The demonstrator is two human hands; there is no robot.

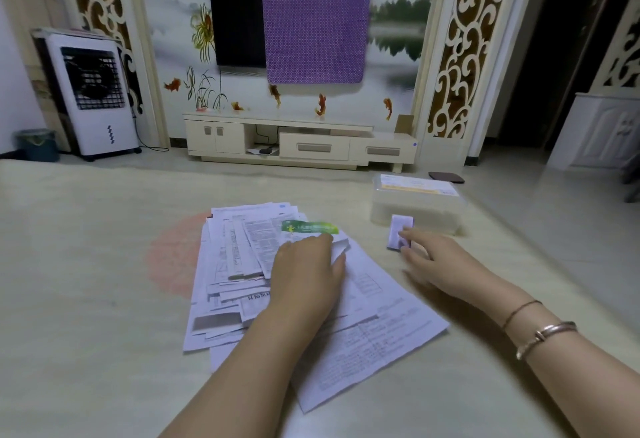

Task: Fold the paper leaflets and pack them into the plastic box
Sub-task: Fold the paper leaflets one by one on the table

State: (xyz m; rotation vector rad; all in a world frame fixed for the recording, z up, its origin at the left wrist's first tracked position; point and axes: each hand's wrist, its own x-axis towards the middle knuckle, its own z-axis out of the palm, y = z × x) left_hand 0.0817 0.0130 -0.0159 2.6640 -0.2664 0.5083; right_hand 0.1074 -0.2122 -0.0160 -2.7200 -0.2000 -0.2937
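In the head view, a loose pile of paper leaflets (239,264) is spread on the pale desk (86,281), most sheets lying with their long axis running away from the person; the largest sheet (374,344), at the near right of the pile, is angled with its long axis running from near left to far right. The left hand (308,271) is laid palm down on the pile, its fingers (337,257) curled over the edge of a white sheet beside a green-printed leaflet (310,227). The right hand (436,261) is held to the right of the pile, and a small folded leaflet (400,231) is pinched between its fingertips, standing roughly upright with its long axis pointing away. Just beyond it, the translucent plastic box (417,207) sits on the desk, lid on, a label on top.
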